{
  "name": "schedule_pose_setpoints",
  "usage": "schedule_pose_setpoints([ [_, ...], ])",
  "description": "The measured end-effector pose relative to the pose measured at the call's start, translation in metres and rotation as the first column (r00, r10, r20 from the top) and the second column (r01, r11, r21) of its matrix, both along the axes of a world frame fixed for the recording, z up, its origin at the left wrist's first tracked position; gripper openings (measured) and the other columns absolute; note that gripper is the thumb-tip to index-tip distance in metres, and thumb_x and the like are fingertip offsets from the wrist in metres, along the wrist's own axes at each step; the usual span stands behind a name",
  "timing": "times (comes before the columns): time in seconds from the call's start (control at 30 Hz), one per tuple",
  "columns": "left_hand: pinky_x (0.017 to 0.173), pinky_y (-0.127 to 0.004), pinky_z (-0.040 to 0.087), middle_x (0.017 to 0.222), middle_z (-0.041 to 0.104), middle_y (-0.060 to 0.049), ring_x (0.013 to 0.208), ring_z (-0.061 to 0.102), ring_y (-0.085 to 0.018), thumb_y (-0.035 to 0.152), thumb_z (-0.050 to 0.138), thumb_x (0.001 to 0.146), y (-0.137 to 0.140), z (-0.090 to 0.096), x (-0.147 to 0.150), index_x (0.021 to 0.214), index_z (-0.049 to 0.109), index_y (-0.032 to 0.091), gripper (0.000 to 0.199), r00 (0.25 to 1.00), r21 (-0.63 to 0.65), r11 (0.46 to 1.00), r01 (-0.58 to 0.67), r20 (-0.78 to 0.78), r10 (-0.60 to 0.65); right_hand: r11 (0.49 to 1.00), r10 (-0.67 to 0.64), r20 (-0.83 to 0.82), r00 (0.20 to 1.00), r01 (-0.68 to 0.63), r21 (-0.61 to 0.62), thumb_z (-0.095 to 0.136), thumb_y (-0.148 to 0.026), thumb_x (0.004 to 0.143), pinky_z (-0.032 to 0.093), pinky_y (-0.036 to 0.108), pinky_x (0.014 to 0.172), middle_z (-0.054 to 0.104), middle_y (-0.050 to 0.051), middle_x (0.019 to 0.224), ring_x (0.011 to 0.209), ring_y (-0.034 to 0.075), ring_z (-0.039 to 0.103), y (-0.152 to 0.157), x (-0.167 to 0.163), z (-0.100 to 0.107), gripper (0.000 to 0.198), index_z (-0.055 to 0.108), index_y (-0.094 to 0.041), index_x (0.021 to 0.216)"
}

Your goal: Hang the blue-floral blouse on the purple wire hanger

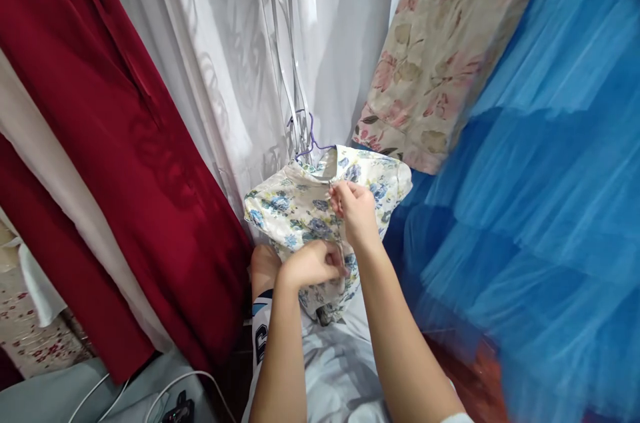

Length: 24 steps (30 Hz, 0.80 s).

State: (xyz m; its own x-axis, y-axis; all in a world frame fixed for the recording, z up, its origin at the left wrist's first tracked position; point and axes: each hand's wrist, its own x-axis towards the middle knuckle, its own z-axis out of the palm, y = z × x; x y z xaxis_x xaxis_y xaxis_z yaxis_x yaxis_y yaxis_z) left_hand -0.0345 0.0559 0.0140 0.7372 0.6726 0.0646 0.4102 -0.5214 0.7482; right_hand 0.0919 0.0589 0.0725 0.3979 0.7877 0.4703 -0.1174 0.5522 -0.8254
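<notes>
A white short-sleeved blouse (280, 203) with blue flowers and yellow-green leaves hangs before me on a purple hanger (313, 133). High on its middle, just below the neckline, my right hand (354, 203) is closed in a pinch on the fabric edge. Lower down, my left hand (315, 264) has its fingers bent and pressed together at the blouse's middle line. Whether a zip pull or button lies between my fingertips is too small to tell. The garment's lower end gathers near my lap.
A dark red garment (145, 143) hangs on the left, a pink-flowered cloth (425, 63) and blue tulle layers (540, 210) on the right. White curtains (220, 43) form the back. White cables (185, 375) cross a grey surface (45, 396) at lower left.
</notes>
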Motion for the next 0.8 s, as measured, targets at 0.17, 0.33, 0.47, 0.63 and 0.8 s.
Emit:
schedule_pose_setpoints([
  [0.17,0.071,-0.023,0.047,0.087,0.065,-0.003,0.077,0.061,-0.013,0.037,0.063,0.09,0.004,0.05,0.0,0.104,0.062,0.02,0.022,0.688,0.132,0.929,-0.347,0.709,0.156,0.998,-0.015,0.028,0.999,0.013,0.063,0.059,-0.03,0.081,0.028,0.025,0.045,0.048,-0.004,0.046,0.043,0.01,0.039,-0.018,-0.008,-0.008,0.021,0.057,-0.019,0.064],
  [0.33,0.073,-0.024,0.048,0.085,0.065,-0.005,0.079,0.061,-0.015,0.042,0.054,0.096,0.011,0.057,0.028,0.093,0.064,0.019,0.025,0.577,0.274,0.868,-0.414,0.817,0.017,0.983,-0.028,0.071,0.997,0.015,0.182,0.059,-0.027,0.083,0.031,0.023,0.046,0.048,-0.005,0.047,0.043,0.009,0.04,-0.026,-0.007,0.002,0.021,0.057,-0.018,0.064],
  [0.47,0.071,-0.024,0.046,0.078,0.064,-0.003,0.073,0.058,-0.014,0.041,0.057,0.094,0.021,0.042,0.03,0.081,0.063,0.018,0.027,0.535,0.304,0.742,-0.598,0.84,0.087,0.994,-0.041,0.193,0.98,0.019,0.11,0.061,-0.03,0.083,0.03,0.023,0.046,0.048,-0.004,0.047,0.044,0.009,0.041,-0.015,-0.002,-0.008,0.026,0.052,-0.018,0.062],
  [0.63,0.067,-0.023,0.043,0.07,0.061,-0.001,0.065,0.053,-0.012,0.037,0.06,0.093,0.034,0.048,0.024,0.076,0.062,0.017,0.026,0.509,0.35,0.614,-0.708,0.855,0.1,0.997,-0.035,0.211,0.977,0.02,0.072,0.058,-0.03,0.082,0.024,0.023,0.045,0.041,-0.006,0.047,0.045,0.007,0.034,0.009,-0.007,-0.022,0.029,0.046,-0.019,0.058],
  [0.8,0.065,-0.022,0.044,0.068,0.061,-0.001,0.064,0.055,-0.012,0.04,0.061,0.091,0.039,0.057,0.024,0.076,0.063,0.016,0.028,0.482,0.292,0.676,-0.676,0.87,0.106,0.998,-0.032,0.17,0.985,0.023,0.056,0.056,-0.031,0.081,0.024,0.023,0.045,0.041,-0.006,0.045,0.043,0.007,0.034,0.017,-0.012,-0.024,0.027,0.047,-0.019,0.058],
])
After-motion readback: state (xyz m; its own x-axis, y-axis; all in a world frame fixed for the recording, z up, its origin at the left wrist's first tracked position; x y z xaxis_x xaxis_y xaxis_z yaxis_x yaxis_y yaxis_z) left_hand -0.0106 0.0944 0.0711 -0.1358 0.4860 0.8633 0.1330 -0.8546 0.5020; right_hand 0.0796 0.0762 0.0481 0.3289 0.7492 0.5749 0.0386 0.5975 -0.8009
